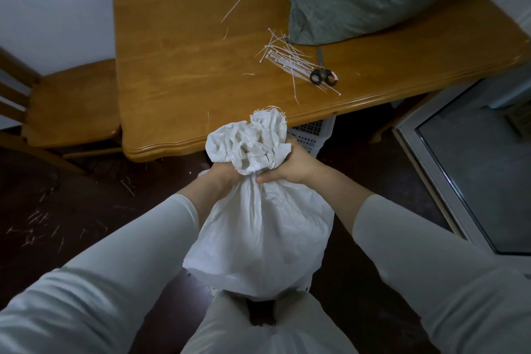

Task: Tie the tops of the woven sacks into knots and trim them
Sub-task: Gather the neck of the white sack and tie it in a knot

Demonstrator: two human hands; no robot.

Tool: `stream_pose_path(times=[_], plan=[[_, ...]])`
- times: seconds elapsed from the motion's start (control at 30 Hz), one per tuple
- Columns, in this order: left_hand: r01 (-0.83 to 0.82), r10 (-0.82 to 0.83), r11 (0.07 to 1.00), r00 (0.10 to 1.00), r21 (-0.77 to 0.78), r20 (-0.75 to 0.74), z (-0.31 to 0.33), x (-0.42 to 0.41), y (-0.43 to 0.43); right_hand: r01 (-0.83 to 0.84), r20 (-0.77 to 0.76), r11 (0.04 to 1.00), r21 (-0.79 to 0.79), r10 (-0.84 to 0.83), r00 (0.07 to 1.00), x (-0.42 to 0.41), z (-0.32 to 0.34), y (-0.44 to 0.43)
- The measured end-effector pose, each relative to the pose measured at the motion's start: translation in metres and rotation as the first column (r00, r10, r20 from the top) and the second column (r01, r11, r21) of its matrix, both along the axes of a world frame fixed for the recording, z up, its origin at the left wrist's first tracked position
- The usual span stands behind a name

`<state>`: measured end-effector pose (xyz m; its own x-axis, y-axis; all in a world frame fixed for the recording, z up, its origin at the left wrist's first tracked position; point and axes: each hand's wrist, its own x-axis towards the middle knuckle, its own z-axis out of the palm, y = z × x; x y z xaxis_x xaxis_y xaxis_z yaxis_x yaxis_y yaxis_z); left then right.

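Where the white woven sack [258, 224] gathers to a neck: left hand [224, 175] and right hand [294, 164] both curled tight round it, crumpled top flaring above them.

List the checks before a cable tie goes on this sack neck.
1. Neck gathered: ok. The left hand and the right hand grip the white sack just under its ruffled top.
2. Hand free to fetch a tie: not ok. Both hands are on the neck.
3. Ties in supply: ok. The cable ties lie in a loose pile on the table.
4. Trimming tool present: ok. The scissors lie beside the pile.
5. Neck already tied: cannot tell. The hands cover it.
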<state>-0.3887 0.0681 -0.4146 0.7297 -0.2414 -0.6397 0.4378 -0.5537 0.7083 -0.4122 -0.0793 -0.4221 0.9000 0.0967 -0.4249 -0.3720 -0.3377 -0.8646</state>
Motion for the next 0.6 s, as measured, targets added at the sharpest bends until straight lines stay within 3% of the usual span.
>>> stream_pose_path(times=[0.17,0.37,0.5,0.6], plan=[[-0.099,0.104,0.985,0.994,-0.14,0.024,-0.009,-0.001,-0.001,0.051,-0.069,0.978,0.201,-0.038,0.997,-0.005,0.012,-0.002],[0.038,-0.04,0.99,0.999,-0.134,-0.019,-0.006,-0.006,-0.006,-0.001,-0.056,0.985,0.17,0.011,0.998,-0.008,0.014,0.006],[0.133,-0.132,0.99,0.991,-0.043,0.021,-0.006,-0.006,-0.012,0.198,-0.086,0.956,0.214,-0.183,0.979,-0.01,0.014,0.013],[0.119,-0.116,0.99,0.992,-0.07,0.038,-0.009,-0.009,-0.017,0.345,-0.131,0.917,0.198,-0.324,0.937,-0.01,0.01,0.017]])
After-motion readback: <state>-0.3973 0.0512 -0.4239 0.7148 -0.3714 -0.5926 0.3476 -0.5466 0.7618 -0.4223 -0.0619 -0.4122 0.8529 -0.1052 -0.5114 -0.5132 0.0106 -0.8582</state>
